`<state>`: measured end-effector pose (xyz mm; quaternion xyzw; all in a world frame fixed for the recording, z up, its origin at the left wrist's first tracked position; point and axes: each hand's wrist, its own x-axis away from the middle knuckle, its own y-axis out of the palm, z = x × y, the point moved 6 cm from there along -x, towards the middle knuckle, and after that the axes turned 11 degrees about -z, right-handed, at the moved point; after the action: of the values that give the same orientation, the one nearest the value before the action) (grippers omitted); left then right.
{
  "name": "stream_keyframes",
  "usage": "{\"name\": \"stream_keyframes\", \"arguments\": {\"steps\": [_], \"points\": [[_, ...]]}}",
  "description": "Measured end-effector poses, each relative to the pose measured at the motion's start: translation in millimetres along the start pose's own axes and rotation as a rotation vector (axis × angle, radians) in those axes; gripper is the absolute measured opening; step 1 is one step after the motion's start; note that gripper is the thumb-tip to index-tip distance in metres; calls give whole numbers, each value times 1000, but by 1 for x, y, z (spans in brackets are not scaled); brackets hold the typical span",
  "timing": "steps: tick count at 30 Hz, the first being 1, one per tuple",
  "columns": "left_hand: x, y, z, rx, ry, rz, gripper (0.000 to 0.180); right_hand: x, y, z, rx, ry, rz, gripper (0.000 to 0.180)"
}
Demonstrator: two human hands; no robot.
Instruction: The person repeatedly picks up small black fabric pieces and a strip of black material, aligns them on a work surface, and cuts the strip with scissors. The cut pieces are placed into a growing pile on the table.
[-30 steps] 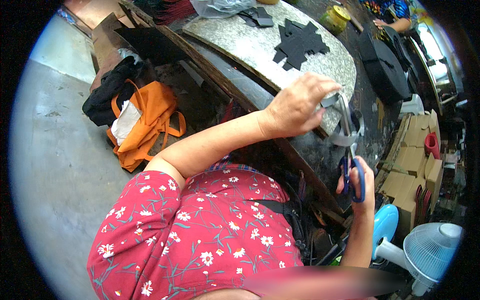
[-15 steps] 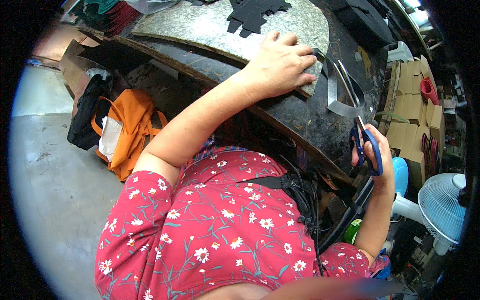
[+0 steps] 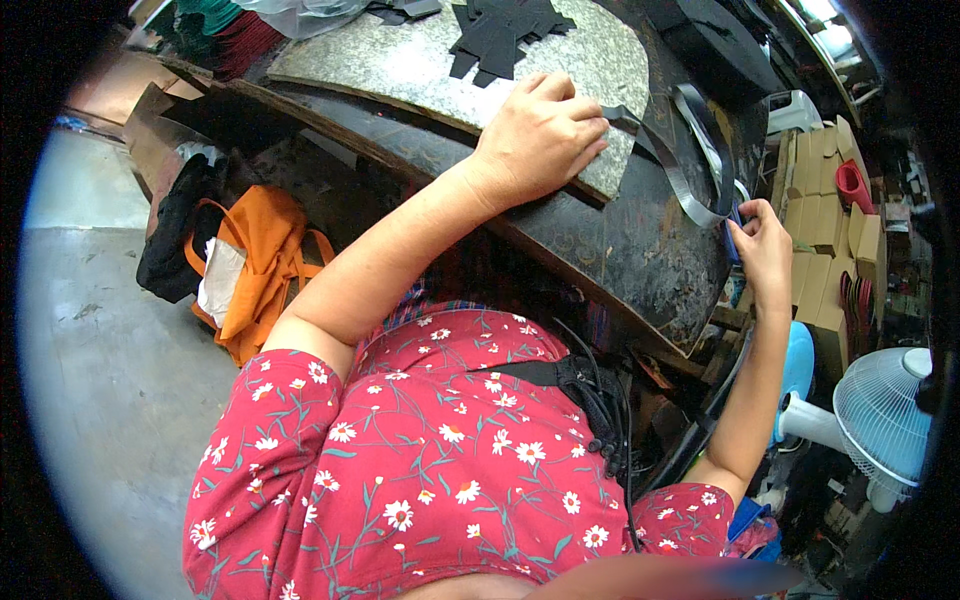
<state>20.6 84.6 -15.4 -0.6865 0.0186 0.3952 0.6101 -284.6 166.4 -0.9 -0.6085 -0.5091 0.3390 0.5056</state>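
My left hand [image 3: 540, 138] rests at the front edge of the speckled grey board [image 3: 360, 62], its fingers curled closed. One end of a dark, shiny strap [image 3: 690, 208] runs into those fingers; the rest loops across the dark tabletop toward the right. At the tabletop's right side, my right hand [image 3: 764, 248] is closed in a pinch beside the strap's bend. Blue handles of scissors [image 3: 735, 243] show under its fingers, mostly hidden. Flat black cut pieces [image 3: 500, 38] lie heaped on the board beyond my left hand.
A black block-like item [image 3: 712, 45] sits at the table's far right. Cardboard boxes [image 3: 815, 215] and a fan [image 3: 880, 420] stand to the right. On the left, an orange bag [image 3: 262, 270] is below the table edge. Clear plastic [image 3: 305, 14] lies at the back.
My left hand has shifted slightly left and nearer, with the strap trailing from it. My right hand has moved up toward the strap's bend; the scissors' handles, plainly seen before, are now mostly covered.
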Motion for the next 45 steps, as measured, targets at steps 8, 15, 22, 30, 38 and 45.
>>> {"name": "stream_keyframes", "arguments": {"steps": [8,15,22,30,38,45], "points": [[-2,6,-2,41,-3,-1,15,-19,-44,-105,244,-201,221,15],[-6,5,-4,94,-38,9,12,-20,-47,-177,-244,-513,505,20],[-6,5,-5,95,-36,16,13,-71,-37,-72,-574,-180,674,31],[-5,3,-8,111,-46,10,12,-43,-49,-83,-518,-568,1016,26],[-3,5,-11,116,-60,36,12,-40,12,-175,-2,-734,362,23],[1,-1,-14,196,-67,104,9,-48,34,-170,-18,-647,55,18]]}}
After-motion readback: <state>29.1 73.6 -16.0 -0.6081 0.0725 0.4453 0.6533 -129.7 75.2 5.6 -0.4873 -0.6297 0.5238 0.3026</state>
